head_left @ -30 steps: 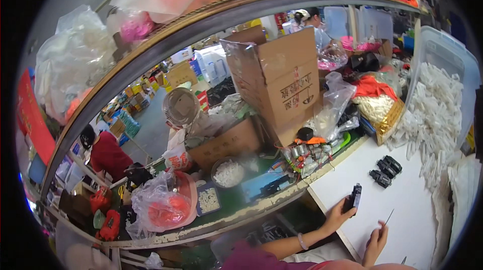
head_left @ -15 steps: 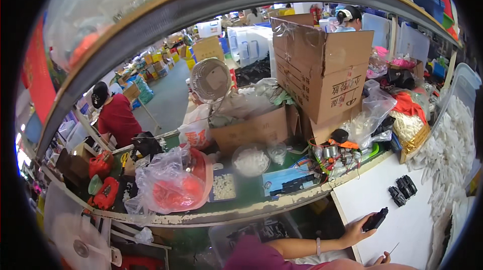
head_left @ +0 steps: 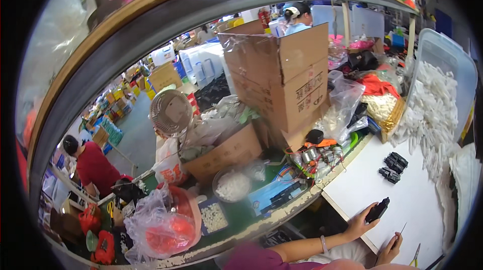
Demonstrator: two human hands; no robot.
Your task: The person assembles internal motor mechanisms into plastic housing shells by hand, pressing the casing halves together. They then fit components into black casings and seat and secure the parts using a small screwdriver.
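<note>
My left hand (head_left: 361,223) is closed around a black plastic part (head_left: 377,210), a blocky piece with a narrower end, held above the white tabletop (head_left: 347,189). Lower down, the fingers of my right hand (head_left: 389,251) are wrapped round a tool with a thin metal shaft (head_left: 403,228); its handle is hidden in the hand. The shaft points up, apart from the black part. Farther back on the tabletop lie similar black parts (head_left: 396,162) side by side. Beside my right hand are pliers (head_left: 415,256) with yellow on them.
A clear bin (head_left: 465,64) spills whitish translucent pieces (head_left: 427,109) along the tabletop's right side. On the green bench to the left are a red basin (head_left: 193,209) with plastic bags, a bowl of white pieces (head_left: 232,185), small motors with wires (head_left: 309,157) and a tall cardboard box (head_left: 302,74).
The view has turned, so the scene sits farther left and tilted. More of my right hand shows, and the pliers have come into view. My left hand still holds the black part.
</note>
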